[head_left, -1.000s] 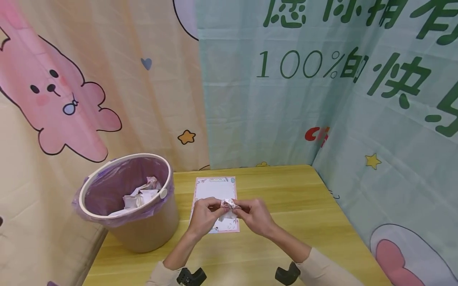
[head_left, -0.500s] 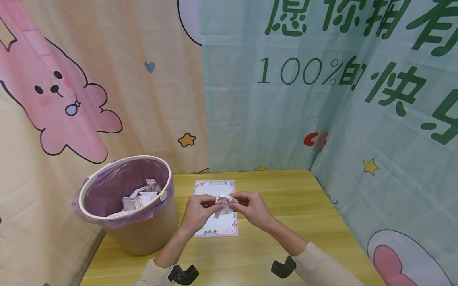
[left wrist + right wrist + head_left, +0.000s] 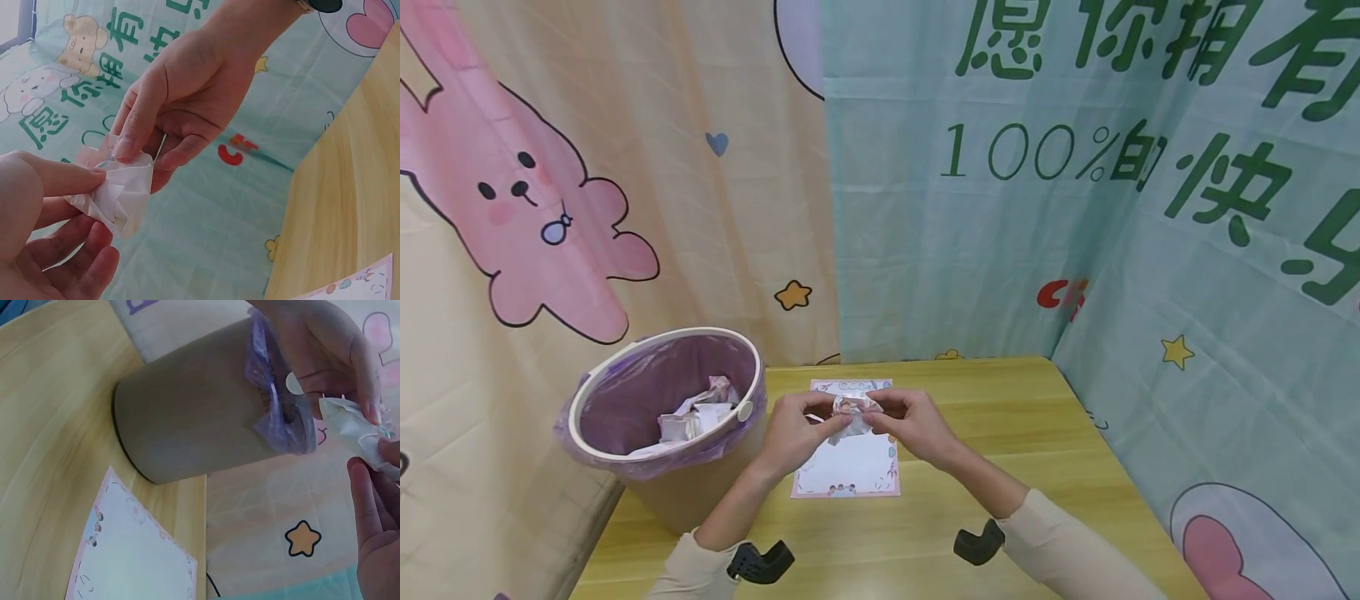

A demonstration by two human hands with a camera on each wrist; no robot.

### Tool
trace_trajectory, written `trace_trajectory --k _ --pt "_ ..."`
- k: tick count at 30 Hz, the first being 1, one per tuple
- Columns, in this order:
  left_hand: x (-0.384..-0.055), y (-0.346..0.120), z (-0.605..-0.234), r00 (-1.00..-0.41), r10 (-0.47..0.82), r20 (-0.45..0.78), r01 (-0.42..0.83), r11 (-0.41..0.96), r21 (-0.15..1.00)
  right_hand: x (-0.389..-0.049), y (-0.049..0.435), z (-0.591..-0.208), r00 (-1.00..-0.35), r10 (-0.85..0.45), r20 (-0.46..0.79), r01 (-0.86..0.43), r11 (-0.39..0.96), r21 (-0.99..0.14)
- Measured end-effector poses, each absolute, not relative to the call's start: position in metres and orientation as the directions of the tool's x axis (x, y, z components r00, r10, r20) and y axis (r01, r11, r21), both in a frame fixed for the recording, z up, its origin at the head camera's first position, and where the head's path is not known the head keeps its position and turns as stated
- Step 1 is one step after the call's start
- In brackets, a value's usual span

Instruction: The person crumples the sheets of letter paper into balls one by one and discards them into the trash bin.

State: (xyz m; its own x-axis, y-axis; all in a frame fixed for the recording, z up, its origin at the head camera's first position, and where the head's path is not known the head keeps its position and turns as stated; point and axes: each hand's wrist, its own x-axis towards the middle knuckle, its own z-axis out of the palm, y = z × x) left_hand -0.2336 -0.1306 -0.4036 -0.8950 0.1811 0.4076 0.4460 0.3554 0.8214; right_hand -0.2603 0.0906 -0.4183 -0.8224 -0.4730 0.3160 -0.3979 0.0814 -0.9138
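Between both hands is a crumpled piece of white paper (image 3: 853, 413) with a pink printed pattern. My left hand (image 3: 796, 433) pinches its left side between thumb and fingers. On its other side my right hand (image 3: 917, 427) pinches it too, as the left wrist view also shows with the crumpled paper (image 3: 119, 190) creased into folds. The hands hold it above a flat sheet of paper (image 3: 850, 471) with a decorated pink border, lying on the table. Hands and crumpled paper cover part of that sheet in the head view.
Left of the hands stands a beige bin (image 3: 681, 492) lined with a purple bag (image 3: 632, 400). Several crumpled papers (image 3: 696, 417) lie inside it. The wooden table (image 3: 1000, 467) extends to the right. Printed curtains (image 3: 940, 250) hang behind and at both sides.
Both hands have moved left and slightly up in the head view, carrying the crumpled paper toward the bin. The view has shifted a little. Both hands keep hold of the paper.
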Motion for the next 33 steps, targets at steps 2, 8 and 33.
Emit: trace_trajectory --k 2,8,33 --pt "-0.233 -0.135 -0.398 -0.894 0.167 0.416 0.448 0.380 0.809 -0.262 0.087 -0.416 -0.815 -0.482 0.322 -0.406 0.076 -0.911" --pt "-0.230 -0.162 -0.380 -0.887 0.104 0.449 0.439 0.487 0.755 -0.263 0.084 -0.413 -0.803 -0.504 0.318 -0.410 0.081 -0.908" --pt "-0.207 -0.323 -0.347 -0.854 -0.203 0.479 0.192 0.734 0.652 -0.297 -0.009 -0.401 -0.706 -0.612 0.357 -0.613 0.275 -0.740"
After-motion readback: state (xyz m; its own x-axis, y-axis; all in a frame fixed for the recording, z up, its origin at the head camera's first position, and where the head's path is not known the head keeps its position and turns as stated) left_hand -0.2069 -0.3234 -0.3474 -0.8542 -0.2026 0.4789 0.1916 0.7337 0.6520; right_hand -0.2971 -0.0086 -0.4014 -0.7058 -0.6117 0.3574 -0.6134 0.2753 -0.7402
